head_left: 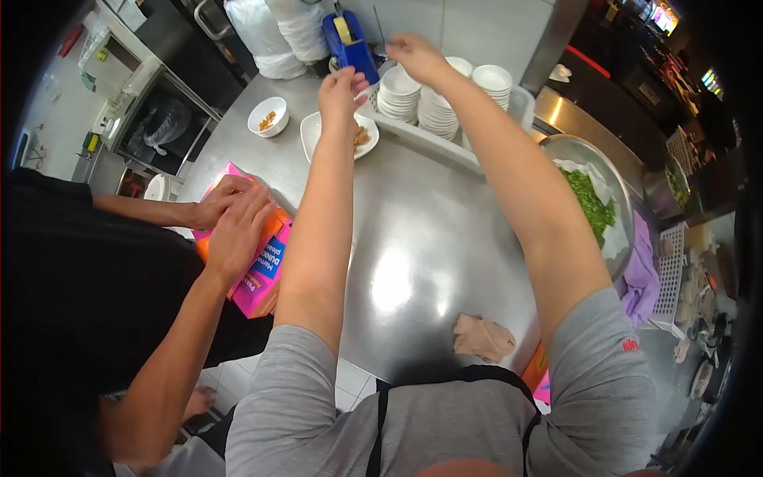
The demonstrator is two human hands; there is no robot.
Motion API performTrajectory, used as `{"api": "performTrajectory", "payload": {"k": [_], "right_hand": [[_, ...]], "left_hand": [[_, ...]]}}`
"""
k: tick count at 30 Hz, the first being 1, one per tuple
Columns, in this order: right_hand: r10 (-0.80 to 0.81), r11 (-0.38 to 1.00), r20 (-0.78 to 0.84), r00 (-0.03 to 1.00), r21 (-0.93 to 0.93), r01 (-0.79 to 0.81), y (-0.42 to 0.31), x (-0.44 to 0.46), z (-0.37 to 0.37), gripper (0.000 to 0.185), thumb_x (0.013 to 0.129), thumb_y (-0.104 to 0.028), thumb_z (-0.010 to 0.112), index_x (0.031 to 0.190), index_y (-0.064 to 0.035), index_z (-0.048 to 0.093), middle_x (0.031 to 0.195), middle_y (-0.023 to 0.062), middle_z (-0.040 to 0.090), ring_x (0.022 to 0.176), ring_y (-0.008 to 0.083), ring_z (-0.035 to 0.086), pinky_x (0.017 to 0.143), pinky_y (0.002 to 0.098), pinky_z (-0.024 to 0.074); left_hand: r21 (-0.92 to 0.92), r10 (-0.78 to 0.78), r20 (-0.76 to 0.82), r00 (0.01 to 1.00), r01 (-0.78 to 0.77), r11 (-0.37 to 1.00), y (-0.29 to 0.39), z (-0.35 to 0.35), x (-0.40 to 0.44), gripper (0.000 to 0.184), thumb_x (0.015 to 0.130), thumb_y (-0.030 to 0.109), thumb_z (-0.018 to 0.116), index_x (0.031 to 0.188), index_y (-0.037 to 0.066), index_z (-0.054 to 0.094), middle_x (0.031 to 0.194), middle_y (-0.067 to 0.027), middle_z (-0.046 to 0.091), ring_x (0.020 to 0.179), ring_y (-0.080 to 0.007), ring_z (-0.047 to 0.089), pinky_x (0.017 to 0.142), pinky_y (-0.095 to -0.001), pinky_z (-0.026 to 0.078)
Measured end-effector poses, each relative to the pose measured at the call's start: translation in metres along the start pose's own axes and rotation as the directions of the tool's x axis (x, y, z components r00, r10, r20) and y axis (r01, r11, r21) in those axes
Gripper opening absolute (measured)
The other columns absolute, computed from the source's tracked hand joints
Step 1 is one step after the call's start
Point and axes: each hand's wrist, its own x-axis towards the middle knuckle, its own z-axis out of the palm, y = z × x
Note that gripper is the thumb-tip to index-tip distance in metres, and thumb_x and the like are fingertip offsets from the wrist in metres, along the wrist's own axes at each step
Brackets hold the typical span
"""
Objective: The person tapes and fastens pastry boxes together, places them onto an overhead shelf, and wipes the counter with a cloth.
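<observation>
Tape dispenser, blue with a yellow roll in its upper part, stands at the far side of the steel desk, beside the corner of a white tray. It looks like hard plastic, probably with enough weight in the base to sit steady, smooth and a little slippery if fingers are wet, and not fragile. The sides of the low body seem the best place to take hold, clear of the cutting edge such dispensers usually have.

The left grip is just in front of it, fingers part curled; whether they touch it or pinch anything, I cannot tell. The right grip is raised beyond the tray, fingertips near the lower end of a thin dark stick; whether they are clamped on it, I cannot tell either.

Small white dishes stand stacked in the tray and crowd the right side; they look brittle and easy to knock. White wrapped stacks hem in the left. Nearer lie a square dish, partly behind the left forearm, and a round bowl, both with brown pieces. Further out, a co-worker's hands rest on a pink and orange box; at the right is a metal bowl of greens.
</observation>
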Motion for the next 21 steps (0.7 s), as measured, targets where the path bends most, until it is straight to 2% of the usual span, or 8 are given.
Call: {"api": "performTrajectory", "payload": {"k": [2, 4, 6, 7, 14, 16, 18, 21], "right_hand": [[0.148, 0.974, 0.052, 0.988, 0.165, -0.155, -0.004, 0.045, 0.022, 0.032, 0.081, -0.032, 0.057, 0.097, -0.0042, 0.062, 0.121, 0.0137, 0.046, 0.106, 0.0223, 0.049, 0.087, 0.0308, 0.0392], [0.014, 0.996, -0.132, 0.991, 0.087, -0.002, 0.008, 0.086, 0.053, 0.062, 0.077, -0.053, 0.05, 0.084, 0.0072, 0.062, 0.083, 0.023, 0.062, 0.08, 0.0333, 0.061, 0.071, 0.0377, 0.0463], [0.291, 0.956, -0.019, 0.957, 0.044, -0.29, -0.008, 0.093, 0.056, 0.056, 0.079, -0.049, 0.049, 0.086, 0.0042, 0.063, 0.084, 0.0233, 0.062, 0.082, 0.0322, 0.061, 0.073, 0.0383, 0.0456], [0.205, 0.973, -0.168, 0.964, -0.073, -0.22, -0.002, 0.102, 0.07, 0.05, 0.078, -0.046, 0.052, 0.086, 0.0009, 0.065, 0.086, 0.0209, 0.063, 0.08, 0.0293, 0.062, 0.072, 0.037, 0.0464], [0.004, 1.0, -0.327, 0.945, 0.03, 0.006, -0.025, 0.059, 0.047, 0.039, 0.071, -0.04, 0.057, 0.078, -0.0031, 0.067, 0.079, 0.0176, 0.064, 0.075, 0.0288, 0.063, 0.068, 0.0344, 0.0477], [0.199, 0.764, -0.114, 0.973, 0.64, -0.082, -0.066, -0.03, 0.028, 0.029, 0.078, -0.03, 0.059, 0.07, -0.0026, 0.064, 0.097, 0.0174, 0.06, 0.096, 0.0285, 0.055, 0.08, 0.0386, 0.0426], [-0.035, 0.915, -0.36, 0.932, 0.363, 0.175, -0.059, -0.083, 0.024, 0.025, 0.08, -0.029, 0.058, 0.08, -0.0058, 0.066, 0.122, 0.0121, 0.045, 0.107, 0.0219, 0.048, 0.089, 0.0304, 0.0374], [0.064, 0.89, -0.313, 0.948, 0.448, 0.088, -0.047, -0.125, 0.031, 0.021, 0.079, -0.026, 0.061, 0.071, -0.0068, 0.066, 0.122, 0.0105, 0.045, 0.109, 0.0217, 0.045, 0.091, 0.0301, 0.0349]], "left_hand": [[-0.01, -0.048, 0.001, 0.999, 0.048, 0.999, -0.006, -0.009, 0.024, 0.026, 0.086, 0.018, 0.049, 0.108, 0.003, 0.05, 0.094, -0.0072, 0.059, 0.089, -0.017, 0.056, 0.075, -0.0322, 0.045], [-0.043, -0.058, 0.06, 0.997, 0.06, 0.997, -0.012, -0.012, 0.043, 0.029, 0.086, 0.018, 0.046, 0.109, 0.001, 0.049, 0.098, -0.0106, 0.059, 0.097, -0.0198, 0.054, 0.078, -0.0338, 0.044], [-0.049, -0.072, 0.075, 0.995, 0.076, 0.996, -0.016, -0.011, 0.054, 0.029, 0.087, 0.019, 0.045, 0.109, 0.0, 0.049, 0.1, -0.012, 0.059, 0.099, -0.0211, 0.054, 0.078, -0.0344, 0.043], [-0.06, -0.062, 0.099, 0.993, 0.068, 0.996, -0.016, -0.011, 0.058, 0.03, 0.087, 0.019, 0.044, 0.109, -0.001, 0.049, 0.103, -0.0135, 0.058, 0.101, -0.0224, 0.053, 0.079, -0.035, 0.043], [-0.042, -0.086, 0.107, 0.991, 0.091, 0.995, -0.015, -0.005, 0.072, 0.036, 0.089, 0.029, 0.037, 0.1, 0.0, 0.055, 0.098, -0.0121, 0.062, 0.094, -0.0206, 0.055, 0.079, -0.0362, 0.04], [-0.036, -0.099, 0.107, 0.989, 0.103, 0.994, -0.014, -0.001, 0.073, 0.04, 0.09, 0.033, 0.034, 0.1, 0.0, 0.056, 0.098, -0.012, 0.062, 0.092, -0.0205, 0.056, 0.078, -0.0361, 0.039], [-0.09, -0.135, 0.107, 0.985, 0.145, 0.985, -0.018, -0.003, 0.088, 0.051, 0.085, 0.048, 0.043, 0.096, 0.001, 0.058, 0.096, -0.0111, 0.062, 0.089, -0.0209, 0.057, 0.077, -0.0383, 0.038], [0.081, -0.138, 0.042, 0.99, 0.134, 0.988, 0.0, 0.009, 0.085, 0.05, 0.076, 0.051, 0.059, 0.091, 0.003, 0.059, 0.09, -0.0096, 0.063, 0.086, -0.0201, 0.057, 0.074, -0.0411, 0.04]]}}
